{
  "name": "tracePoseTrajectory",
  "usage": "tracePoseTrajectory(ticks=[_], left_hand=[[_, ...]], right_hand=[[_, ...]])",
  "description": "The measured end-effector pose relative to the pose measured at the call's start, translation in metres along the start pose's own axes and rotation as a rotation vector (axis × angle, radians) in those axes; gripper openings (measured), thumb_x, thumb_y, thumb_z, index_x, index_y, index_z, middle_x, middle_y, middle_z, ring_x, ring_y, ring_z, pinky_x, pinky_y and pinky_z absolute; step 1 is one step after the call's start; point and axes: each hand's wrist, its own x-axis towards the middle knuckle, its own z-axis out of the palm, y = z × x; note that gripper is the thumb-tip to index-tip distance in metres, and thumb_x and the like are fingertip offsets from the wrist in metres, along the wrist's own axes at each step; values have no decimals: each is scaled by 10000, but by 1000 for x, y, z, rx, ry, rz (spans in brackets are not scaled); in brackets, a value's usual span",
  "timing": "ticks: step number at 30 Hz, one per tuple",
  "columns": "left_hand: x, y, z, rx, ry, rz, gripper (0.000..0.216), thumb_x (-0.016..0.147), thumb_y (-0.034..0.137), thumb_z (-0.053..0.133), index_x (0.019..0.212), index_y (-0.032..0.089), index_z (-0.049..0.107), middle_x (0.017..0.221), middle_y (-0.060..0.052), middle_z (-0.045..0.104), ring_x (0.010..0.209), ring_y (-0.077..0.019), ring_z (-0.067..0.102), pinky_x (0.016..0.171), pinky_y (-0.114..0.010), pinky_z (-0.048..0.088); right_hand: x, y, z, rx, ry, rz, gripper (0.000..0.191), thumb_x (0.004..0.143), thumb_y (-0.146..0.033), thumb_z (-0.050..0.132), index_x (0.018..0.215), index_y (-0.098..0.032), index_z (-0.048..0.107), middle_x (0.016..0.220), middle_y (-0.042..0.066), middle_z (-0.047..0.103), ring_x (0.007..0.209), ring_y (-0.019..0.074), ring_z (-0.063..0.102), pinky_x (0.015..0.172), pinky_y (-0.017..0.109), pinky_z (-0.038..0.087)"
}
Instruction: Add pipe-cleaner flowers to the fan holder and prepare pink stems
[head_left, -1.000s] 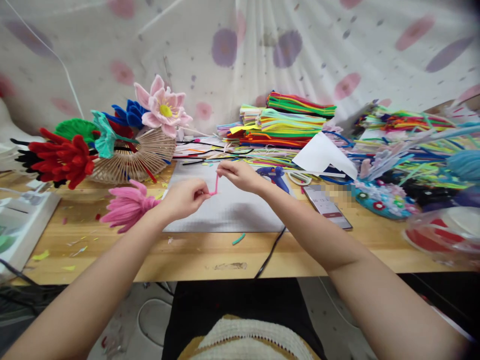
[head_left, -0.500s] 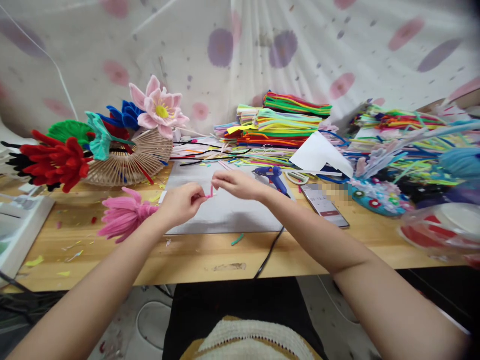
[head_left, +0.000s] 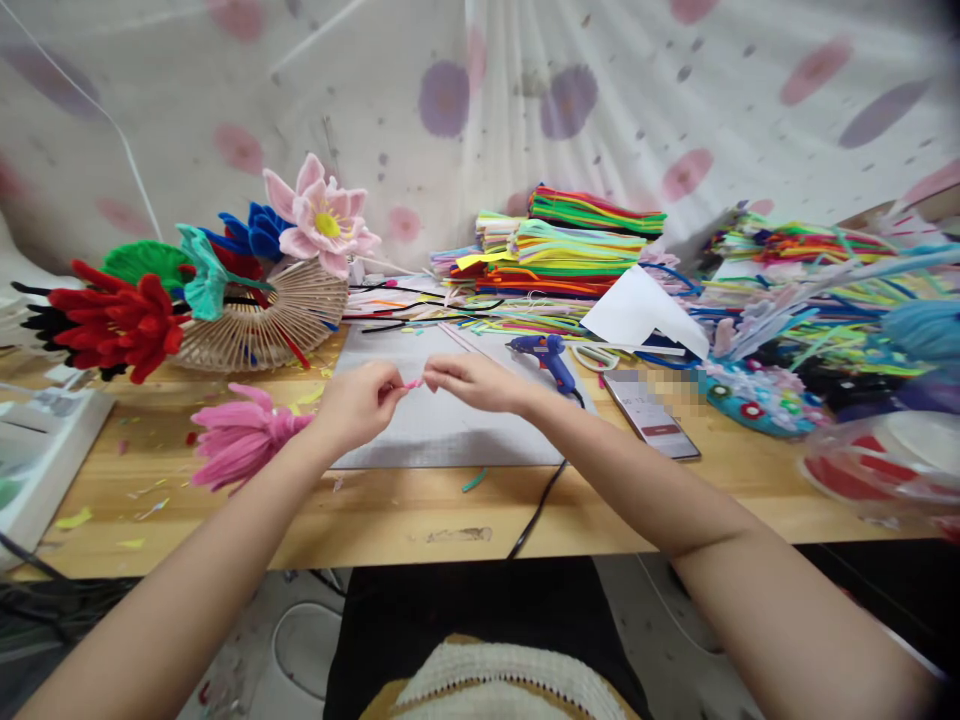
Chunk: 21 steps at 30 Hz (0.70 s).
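The left hand (head_left: 360, 400) is curled, thumb and forefinger brought together on one end of a short pink strip (head_left: 413, 383). The right hand (head_left: 471, 382) is palm down, its fingers bunched and drawn in at the strip's other end, so the piece bridges the small gap between the two hands. How much of it lies inside either grip is hidden.

The strip is held up over the grey mat (head_left: 450, 445) on the desk (head_left: 375, 530). The step in hand looks like shaping this fuzzy piece by bending or twisting it between the fingertips. The next move, as I judge it, calls for a steady pinch on the left and a small turn or fold from the right, without pulling the strip loose.

Just beside the left forearm lies a pink flower head (head_left: 244, 440), petals pointing away from the arm. Beyond the right wrist, a blue glue gun (head_left: 544, 352) rests on the mat, with a phone (head_left: 652, 412) farther right. Thin pale strips (head_left: 456, 338) lie at the mat's far edge, and behind them rise stacked bundles of colored stems (head_left: 581, 245).
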Motion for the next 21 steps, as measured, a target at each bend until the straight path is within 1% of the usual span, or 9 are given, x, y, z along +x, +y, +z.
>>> tracePoseTrajectory(ticks=[2,4,7,9,11,13,15,18,21], left_hand=[[0,0,-3,-71,-34,83,116,778,248,527,693,176,559,648,3,552,564,-108,447,544,-246,316],[0,0,-5,-165,-31,123,122,788,259,521,709,174,560,648,6,551,560,-101,445,545,-237,333],[-1,1,-6,-232,16,112,146,792,285,519,712,170,559,640,3,545,555,-101,441,534,-232,342],[-2,1,-4,-224,48,94,156,793,291,517,705,169,558,643,-2,551,561,-105,448,537,-235,345],[-2,0,-1,-185,88,61,158,796,290,510,704,170,555,658,-9,565,578,-112,464,545,-241,348],[-2,0,0,-110,117,23,151,795,286,508,706,173,552,666,-12,571,585,-119,471,543,-246,340],[-1,0,-1,-29,109,28,133,787,269,515,697,176,547,659,-9,563,577,-120,465,537,-249,324],[3,2,-6,-12,32,142,98,774,227,521,690,181,541,650,2,553,568,-112,458,539,-245,316],[5,4,-11,-115,-12,232,97,784,227,506,705,183,538,649,7,547,564,-106,455,539,-235,330]], right_hand=[[9,8,-12,-33,67,8,269,882,-340,364,739,-162,507,701,1,487,683,117,431,675,240,321],[13,20,-12,-43,102,44,271,877,-339,367,731,-160,507,699,2,487,685,119,431,679,243,319],[9,29,7,-17,51,104,272,884,-335,350,728,-164,493,694,0,483,679,119,436,676,242,324],[1,24,22,5,-8,128,271,895,-320,326,734,-168,483,691,-3,479,657,112,432,669,240,327],[-7,14,29,12,-51,130,284,907,-320,304,743,-172,481,685,-7,472,635,107,423,662,239,328],[-10,2,23,6,-62,95,303,915,-337,292,753,-172,487,694,-5,474,643,108,428,668,240,331],[-6,-6,7,-19,-43,43,301,912,-346,305,761,-169,495,710,1,485,666,112,436,675,240,331],[7,-3,-15,-84,27,-1,269,894,-337,351,756,-164,503,712,3,494,678,115,432,668,237,321],[17,11,-16,-92,89,31,259,886,-328,367,732,-163,495,702,1,492,680,116,434,670,237,319]])
